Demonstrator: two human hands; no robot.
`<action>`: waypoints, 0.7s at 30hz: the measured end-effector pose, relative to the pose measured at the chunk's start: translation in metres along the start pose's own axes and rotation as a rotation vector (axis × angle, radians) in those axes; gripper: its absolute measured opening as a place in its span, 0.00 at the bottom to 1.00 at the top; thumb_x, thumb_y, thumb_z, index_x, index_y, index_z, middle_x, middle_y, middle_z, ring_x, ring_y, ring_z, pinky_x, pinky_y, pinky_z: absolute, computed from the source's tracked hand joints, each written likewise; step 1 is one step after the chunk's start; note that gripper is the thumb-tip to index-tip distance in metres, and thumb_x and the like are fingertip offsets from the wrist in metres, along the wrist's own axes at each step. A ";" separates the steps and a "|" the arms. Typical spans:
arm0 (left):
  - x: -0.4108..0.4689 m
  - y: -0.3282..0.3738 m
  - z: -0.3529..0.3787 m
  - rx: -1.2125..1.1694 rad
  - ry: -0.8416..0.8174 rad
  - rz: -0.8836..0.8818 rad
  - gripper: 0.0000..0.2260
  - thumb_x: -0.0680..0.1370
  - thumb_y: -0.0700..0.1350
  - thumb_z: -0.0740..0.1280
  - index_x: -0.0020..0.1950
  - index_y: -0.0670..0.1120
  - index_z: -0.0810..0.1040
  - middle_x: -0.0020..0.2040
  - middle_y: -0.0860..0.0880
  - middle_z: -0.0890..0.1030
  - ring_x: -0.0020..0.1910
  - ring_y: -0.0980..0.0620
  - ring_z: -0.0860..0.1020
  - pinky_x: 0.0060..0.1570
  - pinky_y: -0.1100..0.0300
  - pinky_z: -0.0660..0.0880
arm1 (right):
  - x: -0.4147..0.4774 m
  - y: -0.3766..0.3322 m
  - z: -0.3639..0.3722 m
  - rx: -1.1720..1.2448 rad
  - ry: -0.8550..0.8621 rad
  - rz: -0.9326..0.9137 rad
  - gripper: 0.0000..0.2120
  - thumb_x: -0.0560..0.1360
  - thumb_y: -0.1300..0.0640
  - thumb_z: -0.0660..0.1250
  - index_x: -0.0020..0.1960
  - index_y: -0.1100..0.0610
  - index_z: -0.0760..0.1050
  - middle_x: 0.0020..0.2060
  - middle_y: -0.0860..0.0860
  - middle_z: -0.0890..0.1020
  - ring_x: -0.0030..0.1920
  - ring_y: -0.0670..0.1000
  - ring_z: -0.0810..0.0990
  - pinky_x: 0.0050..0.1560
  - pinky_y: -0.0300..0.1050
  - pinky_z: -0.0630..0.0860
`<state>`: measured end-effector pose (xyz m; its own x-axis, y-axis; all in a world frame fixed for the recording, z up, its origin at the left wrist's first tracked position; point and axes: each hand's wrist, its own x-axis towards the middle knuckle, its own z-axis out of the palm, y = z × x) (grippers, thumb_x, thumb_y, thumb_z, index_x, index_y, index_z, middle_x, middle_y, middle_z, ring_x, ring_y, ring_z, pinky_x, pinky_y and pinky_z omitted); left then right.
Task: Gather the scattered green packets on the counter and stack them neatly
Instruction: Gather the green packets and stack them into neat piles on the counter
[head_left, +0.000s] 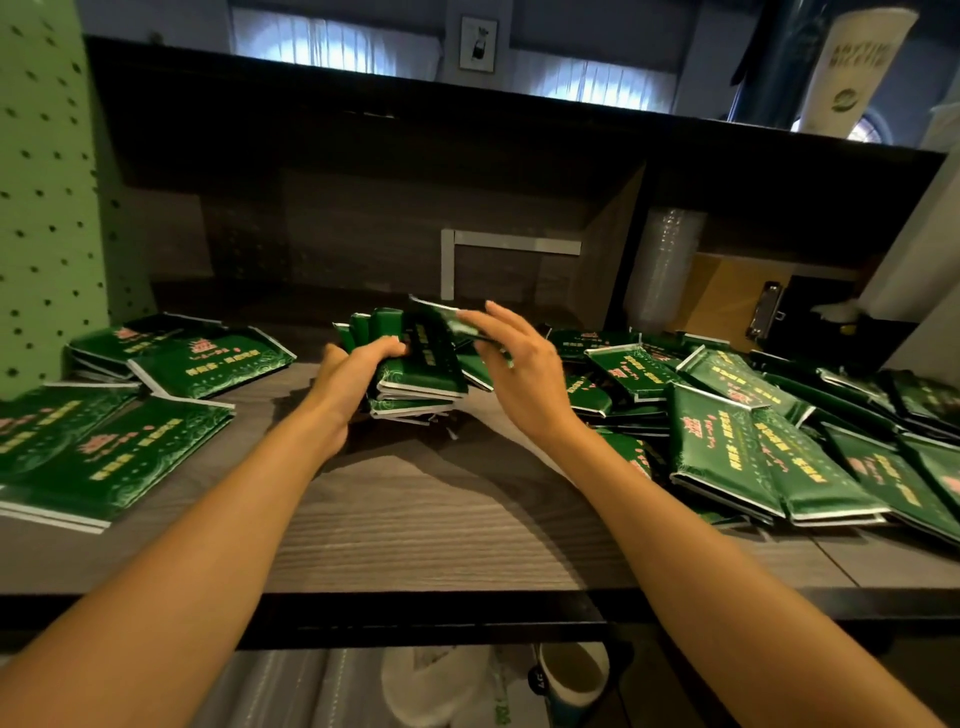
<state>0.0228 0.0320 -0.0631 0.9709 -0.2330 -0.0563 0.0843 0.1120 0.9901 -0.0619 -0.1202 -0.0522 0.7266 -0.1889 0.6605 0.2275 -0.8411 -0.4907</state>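
Mid-tabletop (415, 519), the left hand (358, 366) gripped a packet stack (421, 379). The right hand (514, 364) pinched a single packet (441, 318) — just above it.

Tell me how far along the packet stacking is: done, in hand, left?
Roughly midway, at a guess. Done: a few low stacks lie at the left of the counter, not squared up. In hand: the left grip holds a bundle, and the right grip pinches a single packet over it. Left: the loose heap on the right, the largest group.
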 end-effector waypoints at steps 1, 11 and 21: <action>0.000 0.000 0.000 -0.032 -0.013 -0.013 0.26 0.72 0.48 0.70 0.65 0.42 0.65 0.55 0.41 0.79 0.48 0.45 0.80 0.43 0.52 0.79 | -0.001 -0.003 0.002 0.001 -0.065 -0.012 0.18 0.79 0.63 0.59 0.67 0.52 0.72 0.70 0.55 0.69 0.69 0.55 0.68 0.67 0.50 0.66; -0.006 0.004 0.000 -0.133 -0.109 -0.038 0.33 0.67 0.68 0.65 0.65 0.48 0.74 0.55 0.43 0.82 0.50 0.45 0.82 0.40 0.53 0.80 | -0.004 -0.017 0.004 0.321 -0.347 0.093 0.29 0.68 0.54 0.51 0.67 0.53 0.72 0.70 0.52 0.69 0.71 0.48 0.64 0.71 0.46 0.59; -0.002 0.006 -0.004 -0.124 -0.038 -0.063 0.13 0.68 0.47 0.67 0.50 0.45 0.80 0.46 0.45 0.82 0.40 0.48 0.80 0.39 0.58 0.77 | 0.006 0.011 0.000 0.155 -0.201 0.308 0.22 0.78 0.60 0.54 0.71 0.60 0.66 0.70 0.55 0.70 0.71 0.52 0.65 0.68 0.44 0.63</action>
<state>0.0219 0.0367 -0.0579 0.9538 -0.2795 -0.1101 0.1737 0.2142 0.9612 -0.0550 -0.1309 -0.0539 0.8852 -0.3038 0.3523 0.0635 -0.6714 -0.7384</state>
